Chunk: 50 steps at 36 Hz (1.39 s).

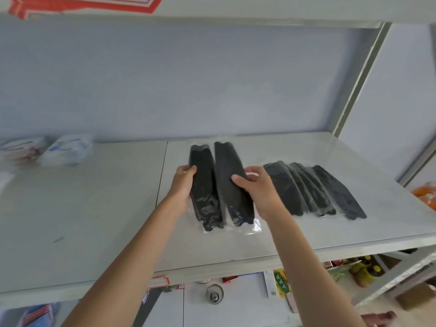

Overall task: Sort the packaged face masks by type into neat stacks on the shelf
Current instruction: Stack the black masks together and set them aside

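Observation:
Two black face masks in clear wrappers sit side by side in the middle of the grey shelf (94, 208). My left hand (182, 182) grips the left black mask pack (205, 192) at its left edge, thumb on top. My right hand (257, 187) grips the right black mask pack (230, 185) at its right edge. To the right, a fanned row of several more black mask packs (313, 187) lies flat on the shelf. At the far left back lie white and blue mask packs (67, 148), blurred.
A shelf upright (361, 79) rises at the back right corner, and another shelf board runs overhead. Below the front edge, a lower shelf holds mixed goods (280, 284) and bottles (365, 267). An orange item (427, 192) shows at the far right.

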Available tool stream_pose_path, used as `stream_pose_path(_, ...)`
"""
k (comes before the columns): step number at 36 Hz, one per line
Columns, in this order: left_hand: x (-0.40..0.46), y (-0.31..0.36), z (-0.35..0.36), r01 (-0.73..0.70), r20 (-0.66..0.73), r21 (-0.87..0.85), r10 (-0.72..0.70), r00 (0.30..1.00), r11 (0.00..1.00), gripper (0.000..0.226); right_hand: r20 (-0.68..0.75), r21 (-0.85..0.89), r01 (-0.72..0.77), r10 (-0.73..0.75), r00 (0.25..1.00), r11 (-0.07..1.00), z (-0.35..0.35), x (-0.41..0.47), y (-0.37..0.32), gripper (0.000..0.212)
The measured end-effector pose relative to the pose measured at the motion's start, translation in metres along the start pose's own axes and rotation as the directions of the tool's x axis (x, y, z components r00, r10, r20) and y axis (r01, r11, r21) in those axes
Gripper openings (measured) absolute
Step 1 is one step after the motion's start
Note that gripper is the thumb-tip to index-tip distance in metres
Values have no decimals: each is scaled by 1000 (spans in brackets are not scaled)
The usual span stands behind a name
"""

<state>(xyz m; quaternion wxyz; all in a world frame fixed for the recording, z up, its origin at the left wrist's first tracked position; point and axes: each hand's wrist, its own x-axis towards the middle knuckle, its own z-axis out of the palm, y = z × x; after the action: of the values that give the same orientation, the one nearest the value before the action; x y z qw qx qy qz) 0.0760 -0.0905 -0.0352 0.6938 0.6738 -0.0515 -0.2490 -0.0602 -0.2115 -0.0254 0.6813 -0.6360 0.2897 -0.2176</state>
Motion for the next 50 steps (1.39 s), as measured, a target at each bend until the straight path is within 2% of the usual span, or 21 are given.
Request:
stream_pose_path(3,-7,-2,17,11,118,-57,-4,993,998,42,-91,-309,75,-108,990,948,18,4,9,47)
stream_pose_path(6,-6,-10,24,-103,69,78,98,993,992,40,-82,-356,89,-126,989,930,21,7,17,47)
stream_pose_path(9,1,-15,22,-141,5,102,141,990,985,37,-122,-482,95,-174,977,871,0,13,15,45)
stream_pose_path(11,7,-14,17,-152,-28,96,155,987,984,34,-256,-703,32,-295,921,710,-30,19,12,44)
stream_pose_path(13,11,-12,13,-161,-51,92,166,985,983,33,-347,-880,-181,-332,877,439,-63,24,7,59)
stream_pose_path(15,16,-11,10,-162,-55,96,167,984,982,32,-405,-906,-356,-227,886,229,-90,28,5,78)
stream_pose_path(18,19,-11,12,-164,-37,117,169,985,980,30,-392,-918,-381,-101,914,112,-108,33,8,80)
stream_pose_path(21,19,-11,17,-167,-26,122,171,985,978,30,-369,-920,-349,-97,924,177,-112,39,10,71)
stream_pose_path(25,19,-11,21,-159,-23,116,163,986,980,32,-411,-824,-303,-137,901,480,-114,40,7,43)
stream_pose_path(27,20,-10,21,-155,-31,121,160,987,980,33,-405,-744,-211,-176,897,634,-113,37,5,28)
stream_pose_path(29,20,-9,23,-133,-30,110,137,990,985,31,-392,-579,-75,-196,899,812,-109,33,2,19)
stream_pose_path(31,20,-9,28,-92,-31,100,95,995,991,29,-384,-256,61,-159,910,965,-99,29,-1,15)
stream_pose_path(32,20,-9,31,-72,-31,92,75,997,993,29,-351,-62,101,-116,929,993,-90,26,-3,12)
stream_pose_path(34,19,-7,39,-39,-21,69,40,999,997,33,-249,161,131,-88,964,978,-69,24,0,11)
stream_pose_path(35,17,-5,43,-20,2,52,19,1000,998,38,-214,134,131,-101,972,982,-57,23,3,13)
stream_pose_path(39,9,-3,60,-20,91,6,19,996,1000,54,-183,-245,86,-133,974,966,-19,24,19,25)
stream_pose_path(43,7,-7,65,-122,24,120,120,993,985,40,-129,-409,94,-159,979,908,-13,25,24,38)
stream_pose_path(45,8,-8,62,-135,-10,121,137,990,983,36,-159,-488,106,-207,965,867,-29,29,20,40)
stream_pose_path(47,9,-7,59,-140,-35,79,143,989,987,35,-269,-665,42,-290,919,746,-59,38,14,45)
stream_pose_path(48,10,-6,57,-140,-46,54,143,989,989,35,-326,-757,-48,-312,892,652,-77,42,11,50)
stream_pose_path(50,12,-5,53,-147,-66,32,149,987,989,36,-417,-847,-279,-240,877,452,-112,45,6,66)
